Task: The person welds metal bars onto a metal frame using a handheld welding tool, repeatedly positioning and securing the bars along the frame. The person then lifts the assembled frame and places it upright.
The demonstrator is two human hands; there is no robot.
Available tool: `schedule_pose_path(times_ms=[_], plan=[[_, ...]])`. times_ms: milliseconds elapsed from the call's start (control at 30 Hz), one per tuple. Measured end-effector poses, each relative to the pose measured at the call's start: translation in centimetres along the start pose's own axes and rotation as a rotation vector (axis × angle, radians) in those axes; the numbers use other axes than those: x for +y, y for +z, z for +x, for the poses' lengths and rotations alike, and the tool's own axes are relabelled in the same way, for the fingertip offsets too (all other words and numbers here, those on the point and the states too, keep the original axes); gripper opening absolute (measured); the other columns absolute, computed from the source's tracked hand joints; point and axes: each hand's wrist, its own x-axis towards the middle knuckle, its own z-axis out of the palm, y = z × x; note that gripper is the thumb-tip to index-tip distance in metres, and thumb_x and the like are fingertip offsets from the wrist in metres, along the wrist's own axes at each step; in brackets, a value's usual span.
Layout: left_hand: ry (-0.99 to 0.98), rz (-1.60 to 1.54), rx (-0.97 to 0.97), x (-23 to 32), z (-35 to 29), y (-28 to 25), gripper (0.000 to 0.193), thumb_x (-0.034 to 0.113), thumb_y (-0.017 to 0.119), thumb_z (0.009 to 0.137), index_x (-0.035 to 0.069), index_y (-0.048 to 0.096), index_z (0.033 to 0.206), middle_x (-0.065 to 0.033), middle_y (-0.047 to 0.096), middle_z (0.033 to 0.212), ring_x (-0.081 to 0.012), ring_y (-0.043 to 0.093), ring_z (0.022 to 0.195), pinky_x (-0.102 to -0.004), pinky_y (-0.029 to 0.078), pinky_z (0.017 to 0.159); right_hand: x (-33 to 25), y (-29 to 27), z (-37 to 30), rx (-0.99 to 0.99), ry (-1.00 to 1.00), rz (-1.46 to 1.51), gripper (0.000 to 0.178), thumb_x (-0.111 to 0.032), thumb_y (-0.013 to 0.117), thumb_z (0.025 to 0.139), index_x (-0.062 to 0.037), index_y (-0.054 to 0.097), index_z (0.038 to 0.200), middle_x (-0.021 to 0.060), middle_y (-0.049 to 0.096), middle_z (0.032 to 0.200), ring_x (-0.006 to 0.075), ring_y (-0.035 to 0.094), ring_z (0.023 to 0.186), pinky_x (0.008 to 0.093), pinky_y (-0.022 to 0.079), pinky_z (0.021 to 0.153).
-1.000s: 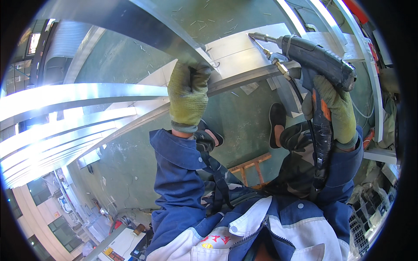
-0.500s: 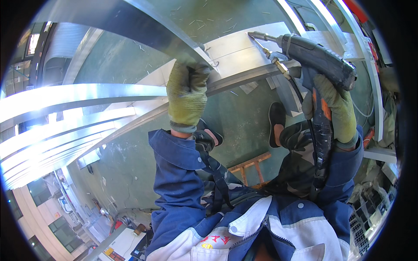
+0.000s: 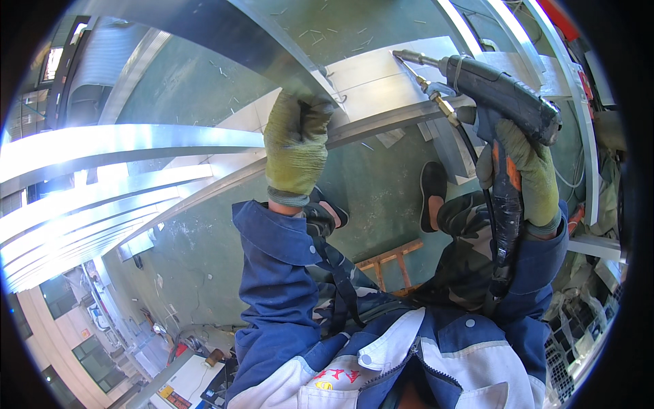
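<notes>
My left hand [image 3: 295,150], in a yellow-green work glove, is closed around the lower end of a broad shiny metal bar [image 3: 255,48]. That end meets a long metal rail [image 3: 381,121], beside flat metal plates [image 3: 364,78]. In my gloved right hand [image 3: 535,174] is a black handheld welding gun [image 3: 501,88]. Its nozzle points left over the plates, and a thin feed tube with a brass fitting [image 3: 444,108] runs to the tip. A thick taped cable [image 3: 504,252] hangs from its handle along my right forearm. The left fingertips are partly hidden.
Several bright parallel metal bars [image 3: 129,144] extend to the left. More metal bars [image 3: 521,41] stand at the far right. An orange-brown metal frame [image 3: 395,262] lies near my feet. Thin offcuts [image 3: 320,34] litter the green floor. A white table [image 3: 191,382] stands at lower left.
The bar in my left hand and the surroundings have shifted very slightly in view. Both hands keep their grips, and the welding gun stays in nearly the same place.
</notes>
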Motion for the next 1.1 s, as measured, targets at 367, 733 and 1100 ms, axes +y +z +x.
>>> schedule_pose_path(times_ms=[367, 733, 1100], plan=[[0.023, 0.076, 0.005, 0.0, 0.0, -0.2, 0.021, 0.004, 0.067, 0.1, 0.003, 0.065, 0.121, -0.0019, 0.071, 0.104, -0.013, 0.066, 0.092, -0.0272, 0.053, 0.086, 0.7, 1.3, 0.0, 0.191, 0.071, -0.008, 0.041, -0.025, 0.07, 0.102, -0.0043, 0.063, 0.137, 0.0081, 0.068, 0.126, 0.0165, 0.066, 0.111, 0.0311, 0.053, 0.097], [0.066, 0.048, 0.007, -0.1, 0.1, -0.1, 0.015, 0.005, 0.068, 0.1, 0.004, 0.066, 0.116, 0.0, 0.069, 0.096, -0.01, 0.063, 0.086, -0.0259, 0.051, 0.081, -1.2, 3.1, -0.4, 0.169, 0.173, 0.012, 0.042, -0.036, 0.072, 0.1, -0.0068, 0.067, 0.129, 0.0076, 0.07, 0.085, 0.0146, 0.065, 0.067, 0.0298, 0.051, 0.06], [0.012, 0.071, 0.017, 0.3, 0.2, -0.3, 0.018, -0.002, 0.069, 0.095, 0.002, 0.068, 0.112, -0.0024, 0.07, 0.095, -0.0129, 0.065, 0.084, -0.0273, 0.052, 0.079, -1.3, 2.4, 0.7, 0.182, 0.285, -0.045, 0.043, -0.037, 0.069, 0.101, -0.0055, 0.065, 0.129, 0.0074, 0.069, 0.083, 0.0149, 0.066, 0.069, 0.029, 0.051, 0.06]])
